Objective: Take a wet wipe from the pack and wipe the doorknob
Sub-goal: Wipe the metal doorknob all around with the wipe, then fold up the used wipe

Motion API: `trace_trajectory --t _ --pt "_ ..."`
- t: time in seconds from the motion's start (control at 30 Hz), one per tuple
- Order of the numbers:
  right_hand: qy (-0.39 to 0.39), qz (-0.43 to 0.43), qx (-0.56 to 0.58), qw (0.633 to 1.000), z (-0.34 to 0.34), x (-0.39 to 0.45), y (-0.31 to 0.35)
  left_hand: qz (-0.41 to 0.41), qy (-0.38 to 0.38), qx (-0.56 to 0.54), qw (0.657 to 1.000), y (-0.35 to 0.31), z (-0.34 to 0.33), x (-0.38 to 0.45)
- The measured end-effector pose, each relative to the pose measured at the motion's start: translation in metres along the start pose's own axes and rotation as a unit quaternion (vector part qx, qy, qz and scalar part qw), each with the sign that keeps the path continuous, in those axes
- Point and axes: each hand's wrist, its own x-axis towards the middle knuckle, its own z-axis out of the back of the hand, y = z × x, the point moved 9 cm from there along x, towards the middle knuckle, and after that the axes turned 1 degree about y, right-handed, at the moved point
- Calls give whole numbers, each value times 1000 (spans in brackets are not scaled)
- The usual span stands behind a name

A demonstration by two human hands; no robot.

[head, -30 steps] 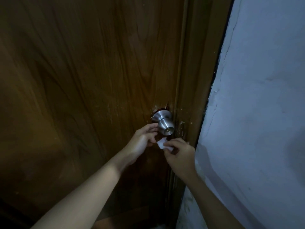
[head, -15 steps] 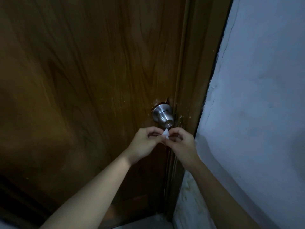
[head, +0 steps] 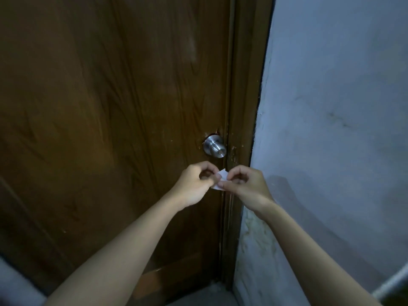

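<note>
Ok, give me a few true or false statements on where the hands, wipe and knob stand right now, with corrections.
1. Both hands pinch the white wipe between them. True: the left hand and right hand each hold an edge.
2. The wipe is pressed against the doorknob. False: it is held below the knob, apart from it.
3. The doorknob is silver metal, near the door's right edge. True.
4. The left hand grips the doorknob. False: it holds only the wipe.
5. The door is white. False: it is dark brown wood; the wall to its right is pale.
</note>
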Motion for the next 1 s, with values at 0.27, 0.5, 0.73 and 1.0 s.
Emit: trace_trajectory --t 0.27,0.5,0.73,1.0 --pt "-29 -36 -7 999 24 -92 -8 -17 62 -17 998 -17 -48 -67" --pt "-83 -95 -28 992 73 -187 -48 29 135 -85 987 -4 -147 -123" --pt "-107 -169 -107 974 129 -274 -115 65 186 -79 977 20 -265 -165" --pt "-191 -265 -138 935 225 -375 -191 90 278 -77 953 13 -418 -191"
